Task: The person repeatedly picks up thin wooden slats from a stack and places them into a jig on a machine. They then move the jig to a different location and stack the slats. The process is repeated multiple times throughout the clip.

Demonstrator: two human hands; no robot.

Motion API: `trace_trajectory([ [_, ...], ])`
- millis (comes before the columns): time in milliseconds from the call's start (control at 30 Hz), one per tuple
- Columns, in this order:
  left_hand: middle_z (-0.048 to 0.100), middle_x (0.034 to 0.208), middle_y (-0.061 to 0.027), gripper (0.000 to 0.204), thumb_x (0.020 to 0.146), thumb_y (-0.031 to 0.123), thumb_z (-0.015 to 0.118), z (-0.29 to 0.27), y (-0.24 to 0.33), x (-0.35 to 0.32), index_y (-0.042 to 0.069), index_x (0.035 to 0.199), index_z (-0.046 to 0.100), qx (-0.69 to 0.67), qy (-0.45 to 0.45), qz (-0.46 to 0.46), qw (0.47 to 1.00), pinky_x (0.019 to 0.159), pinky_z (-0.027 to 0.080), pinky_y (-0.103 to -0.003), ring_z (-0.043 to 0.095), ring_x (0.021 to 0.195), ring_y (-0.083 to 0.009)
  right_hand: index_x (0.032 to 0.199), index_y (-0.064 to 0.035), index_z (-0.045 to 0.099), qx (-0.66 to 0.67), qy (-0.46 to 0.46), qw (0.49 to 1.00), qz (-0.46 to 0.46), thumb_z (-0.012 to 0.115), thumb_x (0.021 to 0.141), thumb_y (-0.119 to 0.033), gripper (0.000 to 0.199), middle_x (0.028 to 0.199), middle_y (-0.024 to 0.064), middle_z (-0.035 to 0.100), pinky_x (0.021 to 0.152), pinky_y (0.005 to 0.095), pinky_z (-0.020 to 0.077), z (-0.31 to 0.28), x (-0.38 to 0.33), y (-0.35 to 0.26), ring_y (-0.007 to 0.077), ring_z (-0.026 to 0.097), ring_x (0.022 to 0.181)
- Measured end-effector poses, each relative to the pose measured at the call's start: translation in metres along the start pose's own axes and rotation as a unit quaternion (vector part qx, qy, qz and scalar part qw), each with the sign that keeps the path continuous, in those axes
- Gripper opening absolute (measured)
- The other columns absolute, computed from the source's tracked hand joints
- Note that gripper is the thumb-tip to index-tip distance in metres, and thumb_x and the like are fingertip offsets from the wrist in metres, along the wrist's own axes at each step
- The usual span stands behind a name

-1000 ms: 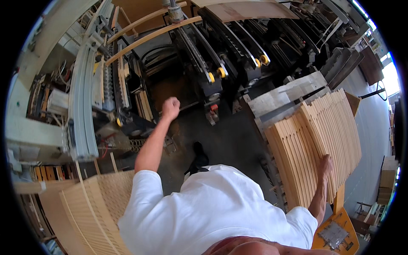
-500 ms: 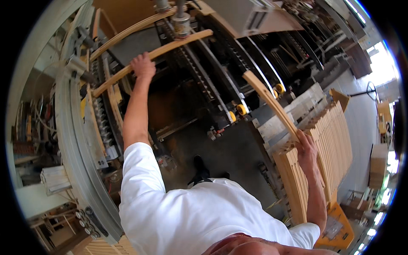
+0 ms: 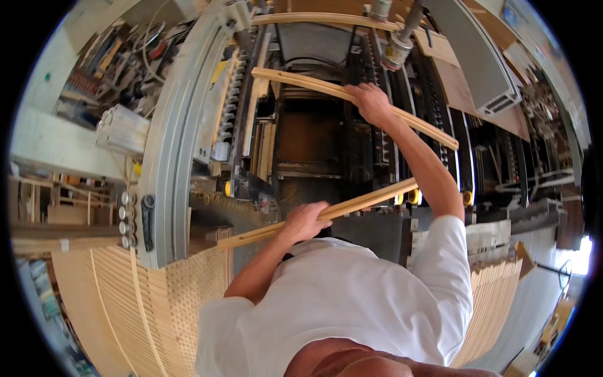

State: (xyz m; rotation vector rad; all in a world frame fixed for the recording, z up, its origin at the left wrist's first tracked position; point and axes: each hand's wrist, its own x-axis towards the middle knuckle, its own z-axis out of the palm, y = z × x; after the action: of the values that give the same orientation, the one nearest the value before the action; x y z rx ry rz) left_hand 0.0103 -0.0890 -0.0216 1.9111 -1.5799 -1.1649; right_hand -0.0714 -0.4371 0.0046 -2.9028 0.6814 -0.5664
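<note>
In the head view, two long, curved wooden slats are held over a dark machine bay. The upper slat is gripped near its middle by the right hand, whose arm is stretched forward. The grip is closed round the wood. The lower slat is held near its middle by the left hand, close to the chest, and the fingers are wrapped over it. A third slat is seen across the top of the machine, just under two metal cylinders.

Trouble may be expected from the length of the slats. Each is held at one point only, so a free end could swing and be caught on the grey curved frame or on the dark rails beside it. The right hand is judged to be near the cylinders, and a slip there could bring it against the metal.

No bins or boxes can be made out. Slats are kept in open stacks, one stack at lower left and another stack at lower right. What is seen at the far left may be shelving, though it is too bent by the lens to be told.
</note>
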Motion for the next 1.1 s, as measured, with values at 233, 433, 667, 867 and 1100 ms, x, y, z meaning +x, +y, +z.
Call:
trace_trajectory([
  [233,0.069,0.102,-0.017,0.043,0.081,0.017,0.075,0.021,-0.055,-0.127,0.006,0.121,0.064,-0.064,0.151,-0.184,0.969,0.079,0.05,-0.04,0.066,0.092,-0.0324,0.119,-0.0177,0.064,-0.074,0.006,0.997,0.005,0.061,0.086,-0.016,0.033,0.1,0.0118,0.067,0.086,0.0465,0.0504,0.087,0.12,0.028,0.0353,0.062,0.099],
  [433,0.069,0.093,-0.0176,0.038,0.079,0.019,0.075,0.08,-0.08,-0.21,0.006,0.113,0.067,-0.116,0.239,-0.33,0.906,0.077,0.051,-0.041,0.067,0.088,-0.0356,0.11,-0.018,0.066,-0.077,0.027,0.996,0.042,0.06,0.088,-0.023,0.023,0.099,0.0125,0.067,0.082,0.0457,0.0511,0.095,0.144,0.074,0.0351,0.065,0.096],
  [667,0.067,0.078,-0.0122,0.031,0.078,0.018,0.077,0.132,-0.088,-0.232,0.006,0.105,0.07,-0.134,0.281,-0.395,0.865,0.069,0.05,-0.036,0.064,0.073,-0.0211,0.111,-0.0185,0.067,-0.115,0.025,0.993,0.025,0.063,0.087,-0.025,0.025,0.099,0.0122,0.068,0.081,0.0455,0.0524,0.108,0.158,0.071,0.0335,0.065,0.096],
  [867,0.067,0.078,-0.0052,0.029,0.078,0.011,0.077,0.176,-0.112,-0.24,0.004,0.105,0.069,-0.171,0.355,-0.383,0.835,0.068,0.049,-0.032,0.061,0.074,-0.0129,0.111,-0.0167,0.066,-0.113,0.023,0.993,0.011,0.063,0.087,-0.022,0.024,0.098,0.012,0.069,0.079,0.0454,0.0532,0.106,0.162,0.047,0.0341,0.066,0.093],
  [1100,0.065,0.08,-0.0004,0.034,0.078,0.007,0.076,0.164,-0.074,-0.266,0.003,0.111,0.069,-0.252,0.377,-0.389,0.801,0.068,0.049,-0.027,0.059,0.076,-0.0083,0.107,-0.0171,0.067,-0.099,0.033,0.994,0.033,0.06,0.088,-0.019,0.021,0.101,0.0128,0.068,0.082,0.0461,0.0522,0.112,0.167,0.053,0.0338,0.067,0.096],
])
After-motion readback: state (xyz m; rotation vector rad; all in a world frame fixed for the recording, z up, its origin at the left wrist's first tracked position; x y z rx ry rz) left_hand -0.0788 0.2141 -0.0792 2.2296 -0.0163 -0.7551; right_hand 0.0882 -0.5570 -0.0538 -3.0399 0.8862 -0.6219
